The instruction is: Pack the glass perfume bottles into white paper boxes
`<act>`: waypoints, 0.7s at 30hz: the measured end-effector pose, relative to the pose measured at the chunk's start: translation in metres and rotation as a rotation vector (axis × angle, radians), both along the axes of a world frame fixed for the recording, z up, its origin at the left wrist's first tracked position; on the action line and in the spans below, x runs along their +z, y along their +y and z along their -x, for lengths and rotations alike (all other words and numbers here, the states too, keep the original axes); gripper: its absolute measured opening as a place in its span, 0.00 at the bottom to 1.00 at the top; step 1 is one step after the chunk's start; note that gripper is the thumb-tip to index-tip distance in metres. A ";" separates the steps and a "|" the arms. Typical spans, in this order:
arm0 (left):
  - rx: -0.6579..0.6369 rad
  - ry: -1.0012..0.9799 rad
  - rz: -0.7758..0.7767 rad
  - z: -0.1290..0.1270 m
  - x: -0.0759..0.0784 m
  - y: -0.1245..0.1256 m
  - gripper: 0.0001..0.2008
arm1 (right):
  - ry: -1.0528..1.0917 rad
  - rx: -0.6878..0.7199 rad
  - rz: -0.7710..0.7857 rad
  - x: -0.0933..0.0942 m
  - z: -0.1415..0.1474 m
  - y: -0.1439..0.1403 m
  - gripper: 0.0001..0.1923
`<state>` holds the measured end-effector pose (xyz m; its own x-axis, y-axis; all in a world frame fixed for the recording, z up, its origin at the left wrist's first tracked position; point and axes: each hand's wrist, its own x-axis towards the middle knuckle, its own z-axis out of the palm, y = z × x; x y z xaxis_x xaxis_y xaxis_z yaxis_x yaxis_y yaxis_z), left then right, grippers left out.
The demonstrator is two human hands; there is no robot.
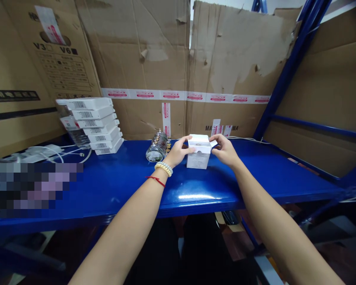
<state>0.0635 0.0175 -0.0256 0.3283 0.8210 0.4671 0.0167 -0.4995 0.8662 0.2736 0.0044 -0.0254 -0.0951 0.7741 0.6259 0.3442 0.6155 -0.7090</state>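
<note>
A small white carton [197, 159] stands upright on the blue shelf, its top open and flaps raised. My left hand [180, 152] grips its left side, thumb across the front near the rim. At the right edge of the opening, my right hand [223, 149] pinches a small white side flap [214, 143] between thumb and fingers. What lies inside the carton is mostly hidden. Just left of my left hand, a clear glass jar [156, 149] lies on its side with small gold-coloured pieces [168, 145] next to it.
Several flat white boxes [98, 126] form a stack at the left, beside a clear plastic container [74, 128]. White cables and a power strip [44, 152] lie farther left. Cardboard sheets [142, 47] wall the back of the blue shelf [118, 182]; a blue post [280, 79] rises at the right.
</note>
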 end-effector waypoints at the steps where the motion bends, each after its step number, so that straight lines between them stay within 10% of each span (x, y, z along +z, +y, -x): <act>1: -0.014 -0.005 0.013 0.001 0.001 -0.001 0.30 | 0.008 0.011 0.015 0.000 0.001 -0.001 0.14; 21: 0.052 -0.143 -0.095 -0.002 0.004 -0.004 0.19 | 0.259 0.058 0.043 0.008 0.001 -0.002 0.13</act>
<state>0.0652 0.0133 -0.0215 0.2110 0.7852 0.5822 -0.0757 -0.5807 0.8106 0.2723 0.0022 -0.0175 0.0192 0.7987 0.6015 0.1131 0.5960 -0.7950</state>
